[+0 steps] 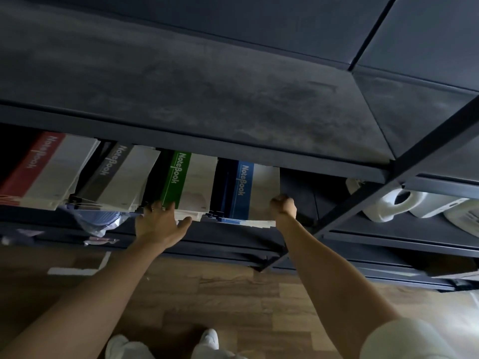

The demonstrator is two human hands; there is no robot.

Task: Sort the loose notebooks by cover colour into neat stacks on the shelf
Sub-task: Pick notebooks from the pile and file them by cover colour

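Arms extended, left fingers [166, 209] splayed against green stack [176, 177], right fingers [281, 200] curled beside blue stack [243, 187].

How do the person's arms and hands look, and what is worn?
Both forearms are bare, without gloves or watch. The left hand seems to carry a ring on one finger; the right hand shows none. A pale short sleeve covers the right upper arm.
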